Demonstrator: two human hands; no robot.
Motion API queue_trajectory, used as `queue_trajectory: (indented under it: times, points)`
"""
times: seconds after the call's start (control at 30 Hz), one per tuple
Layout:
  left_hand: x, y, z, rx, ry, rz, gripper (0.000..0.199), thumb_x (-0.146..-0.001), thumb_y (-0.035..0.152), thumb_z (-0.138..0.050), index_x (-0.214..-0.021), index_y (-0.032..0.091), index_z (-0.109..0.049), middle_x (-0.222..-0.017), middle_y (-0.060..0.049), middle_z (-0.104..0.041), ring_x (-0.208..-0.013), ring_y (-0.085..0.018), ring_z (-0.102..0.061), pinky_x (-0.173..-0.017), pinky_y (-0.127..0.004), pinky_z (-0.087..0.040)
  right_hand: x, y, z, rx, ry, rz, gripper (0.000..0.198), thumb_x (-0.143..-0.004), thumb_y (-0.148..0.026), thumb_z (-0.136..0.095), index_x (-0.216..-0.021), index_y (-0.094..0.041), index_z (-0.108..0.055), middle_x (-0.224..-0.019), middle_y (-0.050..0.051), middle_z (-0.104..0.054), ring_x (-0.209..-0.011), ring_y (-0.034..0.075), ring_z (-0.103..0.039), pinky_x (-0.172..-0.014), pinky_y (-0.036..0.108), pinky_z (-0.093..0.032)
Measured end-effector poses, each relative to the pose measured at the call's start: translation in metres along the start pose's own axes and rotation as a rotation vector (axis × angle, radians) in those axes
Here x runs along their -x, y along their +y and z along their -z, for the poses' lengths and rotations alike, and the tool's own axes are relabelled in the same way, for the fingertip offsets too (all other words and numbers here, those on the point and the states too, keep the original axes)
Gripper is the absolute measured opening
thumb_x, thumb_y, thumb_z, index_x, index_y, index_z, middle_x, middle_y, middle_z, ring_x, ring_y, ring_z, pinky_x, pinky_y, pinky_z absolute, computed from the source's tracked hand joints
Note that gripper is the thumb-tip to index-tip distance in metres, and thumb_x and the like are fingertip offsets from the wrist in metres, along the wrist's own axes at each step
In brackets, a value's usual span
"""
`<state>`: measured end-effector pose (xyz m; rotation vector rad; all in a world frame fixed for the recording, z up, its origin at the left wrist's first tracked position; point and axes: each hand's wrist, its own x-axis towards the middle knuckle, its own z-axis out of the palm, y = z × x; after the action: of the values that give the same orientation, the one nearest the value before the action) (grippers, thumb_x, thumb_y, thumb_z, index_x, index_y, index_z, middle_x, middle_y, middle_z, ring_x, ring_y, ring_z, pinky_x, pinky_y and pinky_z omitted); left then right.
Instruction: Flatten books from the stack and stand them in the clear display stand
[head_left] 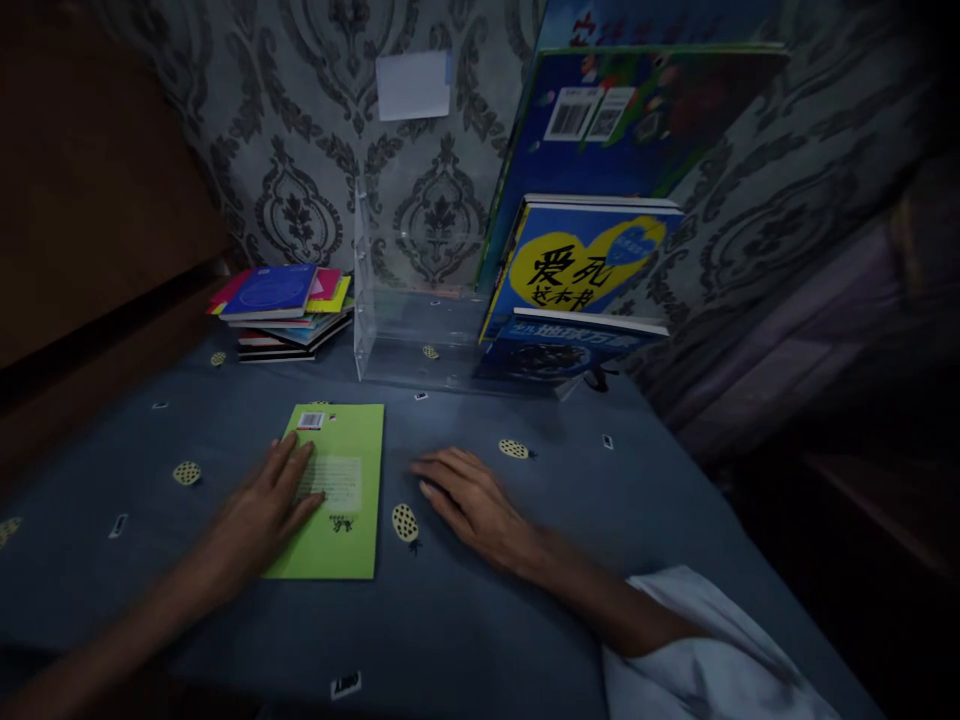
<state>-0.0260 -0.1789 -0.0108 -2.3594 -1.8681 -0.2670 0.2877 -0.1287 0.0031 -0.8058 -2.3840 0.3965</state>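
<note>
A thin lime-green book point(356, 545) lies flat on the table, with a barcode near its top left and a pale text block. Across its left side rests my left hand point(270, 495), fingers stretched out and lying flat on the cover. To the right of the book, my right hand point(472, 505) is low over the tablecloth, apart from the book. Its fingers point left, are extended and slightly blurred, and nothing shows in them.
A clear acrylic book rack point(364, 290) stands at the back, with several books, including a blue-and-yellow book point(577, 265), upright in its right part. A stack of books point(277, 310) sits at the back left. A white paper point(412, 88) is on the patterned wall.
</note>
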Motion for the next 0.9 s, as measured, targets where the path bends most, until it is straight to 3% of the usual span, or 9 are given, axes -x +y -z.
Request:
queue_trajectory:
  times: [0.17,0.33,0.47,0.63,0.9]
  points:
    - [-0.018,0.048,0.019,-0.007,-0.111,-0.105,0.053,-0.102,0.043,-0.043,-0.144,0.011,-0.048,-0.156,-0.021,-0.041,-0.13,-0.036,-0.057,-0.082,-0.042,-0.063,0.005,0.003,-0.004,0.118,-0.03,-0.058,0.036,-0.104,-0.031,-0.043,-0.134,-0.018,-0.058,-0.144,0.017,-0.055,-0.131,0.029,-0.055,-0.107,0.05,-0.051]
    - [-0.045,0.089,0.039,0.076,-0.184,-0.289,0.044,-0.102,0.038,-0.045,-0.135,0.009,-0.055,-0.147,-0.022,-0.053,-0.127,-0.032,-0.061,-0.093,-0.042,-0.059,0.018,0.021,0.002,0.219,-0.006,-0.216,0.04,-0.103,-0.031,-0.042,-0.135,-0.014,-0.059,-0.148,0.02,-0.051,-0.138,0.033,-0.048,-0.112,0.054,-0.045]
    - [-0.057,0.11,0.039,0.134,-0.19,-0.44,0.038,-0.103,0.034,-0.046,-0.131,0.012,-0.057,-0.143,-0.018,-0.058,-0.127,-0.029,-0.06,-0.099,-0.04,-0.056,0.034,0.036,0.01,0.277,0.05,-0.306,0.043,-0.103,-0.033,-0.04,-0.135,-0.014,-0.06,-0.147,0.02,-0.053,-0.139,0.035,-0.046,-0.113,0.059,-0.042]
    - [-0.079,0.108,0.024,0.096,-0.174,-0.414,0.043,-0.101,0.028,-0.047,-0.138,0.008,-0.052,-0.148,-0.021,-0.052,-0.134,-0.033,-0.054,-0.105,-0.045,-0.052,0.042,0.034,0.012,0.304,0.07,-0.305,0.043,-0.102,-0.03,-0.04,-0.135,-0.011,-0.061,-0.144,0.021,-0.054,-0.138,0.037,-0.046,-0.11,0.06,-0.044]
    - [-0.104,0.091,0.007,0.14,-0.177,-0.338,0.046,-0.104,0.032,-0.034,-0.143,0.011,-0.047,-0.154,-0.019,-0.046,-0.132,-0.031,-0.057,-0.102,-0.044,-0.053,0.04,0.007,0.013,0.225,0.105,-0.35,0.035,-0.098,-0.024,-0.047,-0.128,-0.014,-0.062,-0.135,0.018,-0.058,-0.128,0.034,-0.048,-0.105,0.057,-0.047]
